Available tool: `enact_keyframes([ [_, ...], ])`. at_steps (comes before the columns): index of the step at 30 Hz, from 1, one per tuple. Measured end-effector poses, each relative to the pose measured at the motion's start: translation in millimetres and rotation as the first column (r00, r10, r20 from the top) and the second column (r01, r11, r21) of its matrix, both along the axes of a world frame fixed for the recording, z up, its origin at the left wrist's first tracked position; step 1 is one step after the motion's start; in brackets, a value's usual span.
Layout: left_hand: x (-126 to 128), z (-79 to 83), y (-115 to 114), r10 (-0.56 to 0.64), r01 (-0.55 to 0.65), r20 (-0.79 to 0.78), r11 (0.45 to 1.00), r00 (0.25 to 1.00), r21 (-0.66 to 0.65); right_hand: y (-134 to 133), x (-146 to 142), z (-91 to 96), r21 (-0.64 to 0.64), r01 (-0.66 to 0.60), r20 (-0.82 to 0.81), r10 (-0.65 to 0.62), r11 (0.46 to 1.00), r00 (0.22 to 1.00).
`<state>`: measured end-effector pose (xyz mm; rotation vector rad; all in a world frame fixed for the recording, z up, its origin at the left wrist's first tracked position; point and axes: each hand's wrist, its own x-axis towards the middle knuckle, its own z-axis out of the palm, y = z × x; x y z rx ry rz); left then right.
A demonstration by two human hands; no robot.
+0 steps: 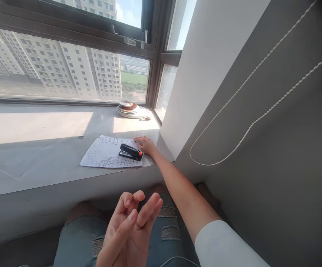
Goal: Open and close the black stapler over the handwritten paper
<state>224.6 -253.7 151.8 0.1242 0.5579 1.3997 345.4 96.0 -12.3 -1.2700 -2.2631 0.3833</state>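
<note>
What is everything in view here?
Stapler: one, black-orange, on the paper
Paper: count unclear, white, written, on the sill
Sill: one, pale, below the window
Small strip: count unclear, grey, near the paper
Round stack: one, white and brown, sill's far corner
Unclear item: one, dark, beside the stack
Window: one, brown, ahead
Buildings: several, pale, outside
Beaded cord: one, white, right
Wall: one, grey, right
Cable: one, white, bottom edge
Denim: one garment, blue, bottom
Sleeve: one, white, lower right
Right hand: one, at the paper's edge
Left hand: one, in the foreground

Bright daylight through window (77,70), partly sunlit sill (44,137), shadowed wall (272,159)
</note>
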Motion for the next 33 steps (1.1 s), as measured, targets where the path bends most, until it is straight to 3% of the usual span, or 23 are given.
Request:
enact_keyframes([
  [6, 3, -10.8, 5, 0.005, -0.005, -0.072, 1.0, 0.997, 0.003, 0, 0, -0.4, -0.006, 0.004, 0.004, -0.004, 1.0, 1.0],
  [17, 5, 7.2, -1, -0.035, 0.031, 0.035, 0.995, 0.999, 0.092, -2, 0, 2.9, -0.022, -0.003, 0.003, 0.003, 1.0, 1.0],
  [27, 3, -13.0, 5, -0.075, 0.065, 0.098, 0.993, 0.992, 0.1, -2, 0, 1.6, -0.012, -0.003, -0.004, 0.003, 1.0, 1.0],
  [33, 5, -4.9, 5, -0.05, 0.043, 0.091, 0.996, 0.995, 0.081, -3, 0, 3.9, -0.021, 0.006, 0.004, -0.006, 1.0, 1.0],
])
